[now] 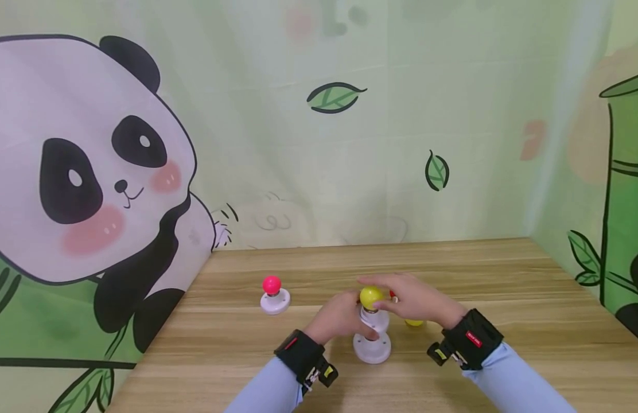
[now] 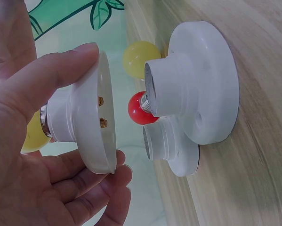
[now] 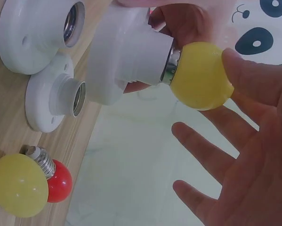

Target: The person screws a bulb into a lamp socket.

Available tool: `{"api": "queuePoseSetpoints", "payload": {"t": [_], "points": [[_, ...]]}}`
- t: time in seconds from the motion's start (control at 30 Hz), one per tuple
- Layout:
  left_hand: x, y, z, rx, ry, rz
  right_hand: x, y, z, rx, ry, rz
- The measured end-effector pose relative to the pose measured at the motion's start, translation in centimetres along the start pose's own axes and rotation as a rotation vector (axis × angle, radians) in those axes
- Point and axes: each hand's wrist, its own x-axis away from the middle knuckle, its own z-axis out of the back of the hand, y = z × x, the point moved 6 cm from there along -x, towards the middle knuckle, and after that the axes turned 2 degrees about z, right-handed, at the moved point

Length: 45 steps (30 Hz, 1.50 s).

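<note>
Smooth, glossy and round, the yellow bulb (image 1: 372, 297) sits in a white socket (image 2: 91, 117) with a stepped neck and a disc-shaped base, held above the tabletop (image 1: 246, 367). A strip of shiny metal shows between bulb and neck; how deeply it is seated I can't tell. From overhead the pair stands roughly upright, long axis vertical, bulb on top; two brass screws show on the hollow underside.

The left hand (image 1: 339, 312) has its grip closed around the base, thumb opposite fingers. The right hand (image 1: 414, 295) pinches the bulb between thumb and forefinger, other fingers spread.

Just below are a near socket (image 2: 204, 84) and a far socket (image 2: 183, 150), mouths bare, the far one mostly hidden from overhead. A loose yellow bulb (image 3: 19, 185) and a threaded red bulb (image 3: 60, 183) lie close together, largely screened by the right hand from above.
</note>
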Motion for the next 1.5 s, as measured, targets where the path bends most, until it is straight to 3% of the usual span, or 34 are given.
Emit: {"api": "queuePoseSetpoints", "payload": {"t": [0.27,0.4,0.53,0.73,0.87,1.13,1.5], "points": [[0.07,0.03,-0.02,-0.007,-0.008,-0.002,-0.02,0.08,-0.15,-0.008,-0.026,-0.016],[0.04,0.03,-0.12,-0.003,-0.012,-0.021,-0.15,0.07,-0.02,0.062,0.022,-0.053],[-0.07,0.08,-0.21,0.015,-0.019,-0.031,-0.34,0.27,0.06,0.157,0.086,-0.146],[-0.11,0.17,-0.3,0.045,-0.022,-0.022,-0.33,0.33,0.18,0.2,0.129,-0.214],[-0.04,0.23,-0.22,0.044,-0.018,-0.016,-0.21,0.38,0.13,0.151,0.116,-0.198],[0.06,0.32,0.13,0.027,0.002,0.001,0.13,0.26,0.05,-0.08,-0.008,0.002],[0.13,0.08,0.17,-0.009,0.0,0.017,0.08,0.21,-0.29,-0.079,-0.054,-0.002]]}}
